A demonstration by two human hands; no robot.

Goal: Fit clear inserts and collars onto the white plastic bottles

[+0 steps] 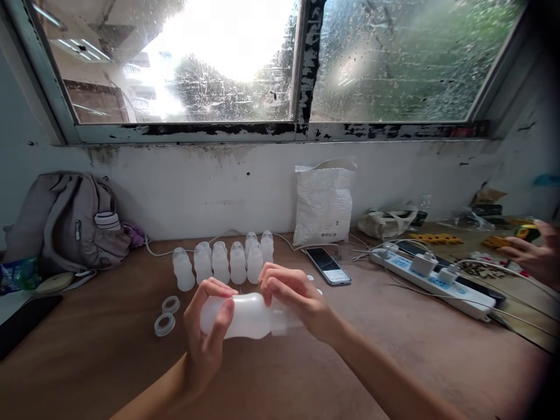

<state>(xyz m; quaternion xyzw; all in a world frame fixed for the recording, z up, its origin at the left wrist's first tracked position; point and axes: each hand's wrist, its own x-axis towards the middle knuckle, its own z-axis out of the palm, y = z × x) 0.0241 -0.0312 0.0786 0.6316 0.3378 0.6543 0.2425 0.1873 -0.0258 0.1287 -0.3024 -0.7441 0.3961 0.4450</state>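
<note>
Above the middle of the table lies a translucent white baby bottle (251, 318) on its side, its base to the left. My left hand (205, 326) wraps its fingers and thumb around the base end. Over the neck end, my right hand (301, 297) has its fingers curled and pressed together against the bottle. A clear collar or cap part shows below that hand, but the tip is partly hidden. Behind my hands stand several similar bottles (221, 262) with clear tops. Two translucent rings (164, 333) rest left of my left hand.
A phone (329, 267) and small white pieces (319, 291) lie beyond my right hand. Farther right are a power strip (437, 286) with cables and another person's hand (536, 254). A white mailer bag (324, 204) leans on the wall; a backpack (65, 221) stands left.
</note>
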